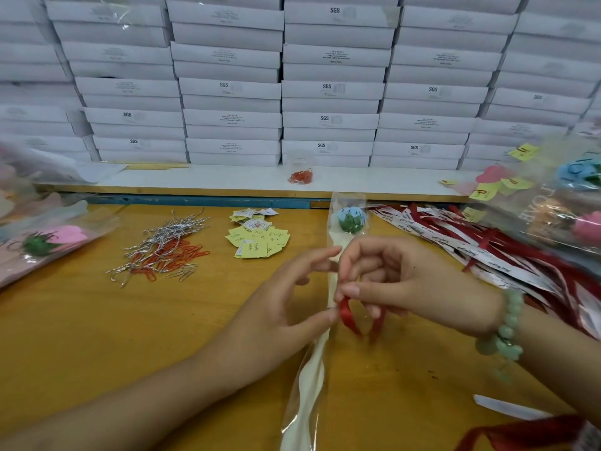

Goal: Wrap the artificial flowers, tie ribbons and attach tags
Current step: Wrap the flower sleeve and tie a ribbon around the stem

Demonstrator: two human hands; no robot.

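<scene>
A blue artificial flower (350, 219) in a clear and cream sleeve (309, 379) lies lengthwise on the wooden table (81, 336). A red ribbon (349, 317) loops around its stem at mid-length. My left hand (286, 304) steadies the sleeve, thumb tip pressing at the ribbon knot, the other fingers spread. My right hand (400, 281), with a green bead bracelet on its wrist, pinches the ribbon loop between thumb and curled fingers. Yellow tags (260, 239) lie in a heap beyond my left hand.
Silver twist ties and red paper clips (166, 249) lie at the left. Red and white ribbons (471, 245) pile at the right. Wrapped flowers lie at the far left (48, 239) and far right (569, 203). White boxes (328, 89) are stacked along the back behind a cup of clips (300, 172).
</scene>
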